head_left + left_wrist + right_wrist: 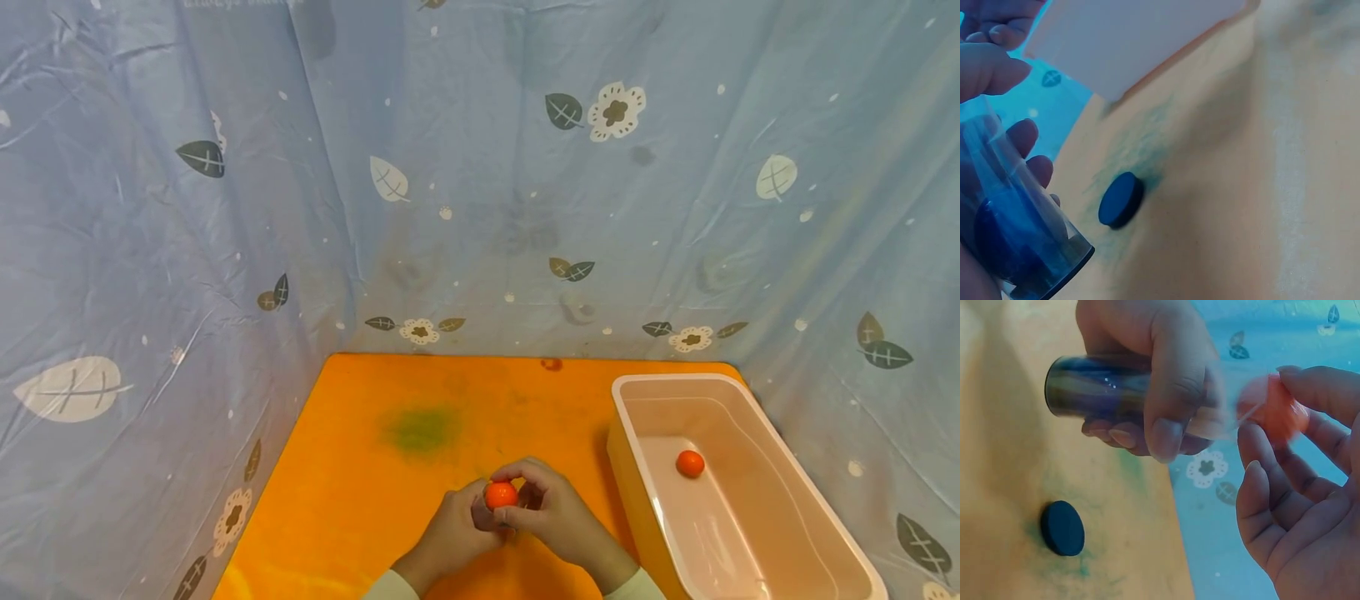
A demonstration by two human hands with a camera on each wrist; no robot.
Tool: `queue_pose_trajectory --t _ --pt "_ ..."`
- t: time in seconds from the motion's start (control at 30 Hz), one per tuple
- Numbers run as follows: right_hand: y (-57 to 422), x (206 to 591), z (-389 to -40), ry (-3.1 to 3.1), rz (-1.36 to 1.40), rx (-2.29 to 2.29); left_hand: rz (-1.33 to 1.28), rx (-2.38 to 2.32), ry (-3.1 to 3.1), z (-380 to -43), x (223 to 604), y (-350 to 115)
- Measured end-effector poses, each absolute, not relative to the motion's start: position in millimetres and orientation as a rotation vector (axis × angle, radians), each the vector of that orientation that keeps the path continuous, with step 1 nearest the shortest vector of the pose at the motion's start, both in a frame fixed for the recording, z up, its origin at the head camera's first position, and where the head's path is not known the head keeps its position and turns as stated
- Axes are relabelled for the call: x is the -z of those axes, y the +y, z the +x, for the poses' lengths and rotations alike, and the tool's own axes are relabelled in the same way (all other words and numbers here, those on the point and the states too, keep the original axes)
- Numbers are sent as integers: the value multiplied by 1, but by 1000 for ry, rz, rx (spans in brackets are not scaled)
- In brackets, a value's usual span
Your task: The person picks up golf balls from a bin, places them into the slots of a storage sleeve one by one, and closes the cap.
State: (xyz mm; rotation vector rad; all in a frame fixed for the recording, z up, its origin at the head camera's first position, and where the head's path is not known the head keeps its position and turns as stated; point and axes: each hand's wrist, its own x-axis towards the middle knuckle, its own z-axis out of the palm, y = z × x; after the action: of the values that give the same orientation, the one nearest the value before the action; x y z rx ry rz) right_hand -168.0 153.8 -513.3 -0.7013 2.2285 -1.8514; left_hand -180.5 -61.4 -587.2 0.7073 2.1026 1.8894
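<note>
My left hand [459, 529] grips a clear cylindrical container [1097, 387] with a dark base. Inside it, near the base, a dark bluish round thing [1013, 231] shows in the left wrist view. At the container's mouth my right hand [562, 517] pinches a shiny orange-red ball [501, 496] between thumb and fingers. The right wrist view blurs the ball and the rim, so I cannot tell how far in the ball sits. A dark round lid [1120, 200] lies on the table below the hands; the head view does not show it.
A pale plastic bin [780, 500] stands on the right of the orange table [337, 467], with another orange-red ball [690, 463] on its floor. Patterned blue curtains [480, 233] enclose the back and sides. A green stain [422, 429] marks the tabletop.
</note>
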Motion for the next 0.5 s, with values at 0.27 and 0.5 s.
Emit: queue_pose_trajectory --t 0.27,0.5 --pt "157 510 -166 2292 -649 1847 657 -1788 2203 -180 586 -62" --pt "160 508 -168 2310 -650 1861 642 -1789 2197 -177 588 -62"
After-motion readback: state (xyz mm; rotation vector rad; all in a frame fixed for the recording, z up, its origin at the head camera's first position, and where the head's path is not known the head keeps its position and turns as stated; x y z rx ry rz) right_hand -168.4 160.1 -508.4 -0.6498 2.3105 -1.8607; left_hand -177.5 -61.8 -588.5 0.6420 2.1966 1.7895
